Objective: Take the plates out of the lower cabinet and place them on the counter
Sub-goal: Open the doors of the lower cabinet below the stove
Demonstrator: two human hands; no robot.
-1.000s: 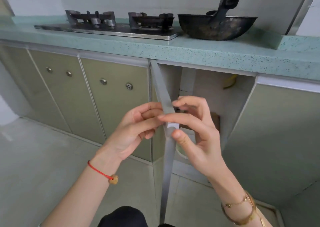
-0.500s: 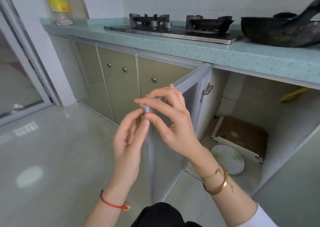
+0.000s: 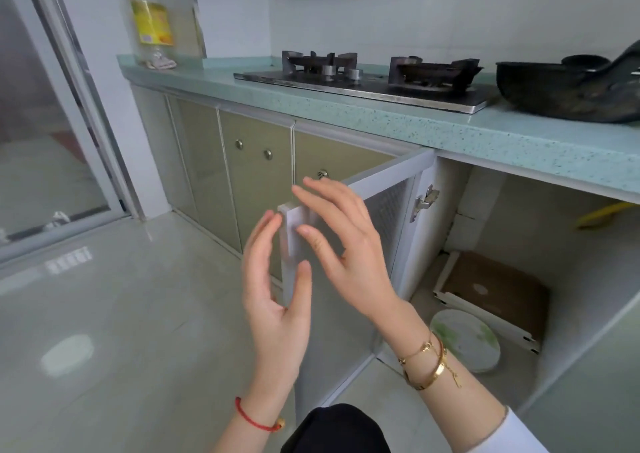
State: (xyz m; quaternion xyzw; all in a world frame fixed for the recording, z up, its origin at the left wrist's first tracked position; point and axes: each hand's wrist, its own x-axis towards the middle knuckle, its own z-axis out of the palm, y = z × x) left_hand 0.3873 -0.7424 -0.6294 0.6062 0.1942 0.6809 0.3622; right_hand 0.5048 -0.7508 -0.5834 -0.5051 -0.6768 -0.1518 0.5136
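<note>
The lower cabinet door [image 3: 388, 210] stands swung wide open to the left. Inside, on the cabinet floor near the front, lies a round white plate with a green pattern [image 3: 465, 340]. Behind it rests a brown board in a white frame [image 3: 495, 290]. My left hand [image 3: 273, 293] hovers at the door's free edge, fingers spread, holding nothing. My right hand [image 3: 343, 245] is open with spread fingers on the door's inner side, close to the edge, not gripping it. The speckled green counter [image 3: 450, 137] runs above the cabinet.
A two-burner gas stove [image 3: 374, 75] sits on the counter, a black wok [image 3: 571, 89] to its right. A clear bottle with a yellow label [image 3: 150, 23] stands at the counter's left end. Closed cabinet doors [image 3: 256, 175] line the left; a glass sliding door [image 3: 45, 123] stands beyond.
The door has swung further open to the left, exposing the plate. Both hands have released their pinch on the door edge and now spread open beside it.
</note>
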